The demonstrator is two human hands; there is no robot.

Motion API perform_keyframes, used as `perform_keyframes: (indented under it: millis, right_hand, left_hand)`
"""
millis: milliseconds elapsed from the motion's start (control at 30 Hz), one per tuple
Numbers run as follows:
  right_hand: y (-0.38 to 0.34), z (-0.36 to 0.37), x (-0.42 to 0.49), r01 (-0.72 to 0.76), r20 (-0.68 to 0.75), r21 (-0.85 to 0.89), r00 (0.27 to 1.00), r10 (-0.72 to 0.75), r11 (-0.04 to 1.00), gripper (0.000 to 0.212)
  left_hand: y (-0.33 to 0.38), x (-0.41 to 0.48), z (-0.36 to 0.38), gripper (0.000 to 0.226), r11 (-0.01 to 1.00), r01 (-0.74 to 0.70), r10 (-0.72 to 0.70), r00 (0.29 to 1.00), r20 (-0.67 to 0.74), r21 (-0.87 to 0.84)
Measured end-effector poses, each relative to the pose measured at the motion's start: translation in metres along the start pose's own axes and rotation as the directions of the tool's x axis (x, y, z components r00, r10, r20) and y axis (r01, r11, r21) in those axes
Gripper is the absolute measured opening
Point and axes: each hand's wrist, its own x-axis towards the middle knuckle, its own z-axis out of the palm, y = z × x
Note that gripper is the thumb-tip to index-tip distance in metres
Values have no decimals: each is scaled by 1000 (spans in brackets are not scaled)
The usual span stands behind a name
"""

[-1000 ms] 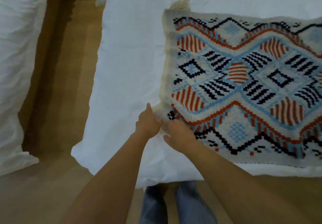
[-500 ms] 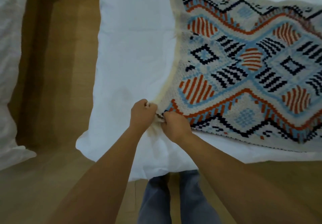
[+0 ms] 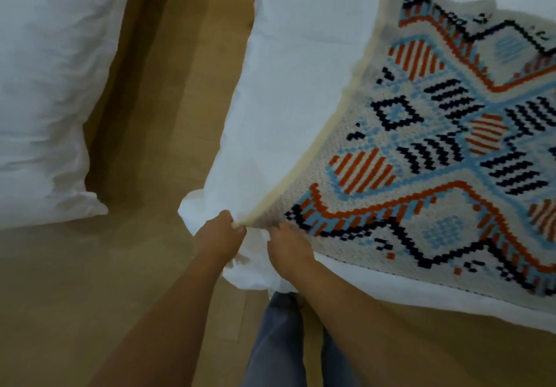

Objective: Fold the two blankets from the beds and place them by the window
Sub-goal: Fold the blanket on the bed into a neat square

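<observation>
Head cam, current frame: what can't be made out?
Head view:
Blanket: runs off the right edge, so its full extent is unseen.
Right hand: fingertips tucked under the blanket's corner.
Left hand: fingertips curled in, hidden by its own back.
Left bed: cut by the left and top edges.
Second blanket, window: outside the view.

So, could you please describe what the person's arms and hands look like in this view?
The left arm and right arm are bare to the frame's edge, with no sleeves. The left hand and right hand wear no gloves, and no watch, bracelet or ring is visible on the sides that show. Below them, the legs are in blue jeans.
</observation>
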Motion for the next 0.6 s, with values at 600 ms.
perform_keyframes:
  millis: [600]
  right_hand:
    - [110,-141,20,-82,-400,315,892,211,946,20]
  left_hand:
    - [212,55,-30,53,810,-481,477,873,99,336]
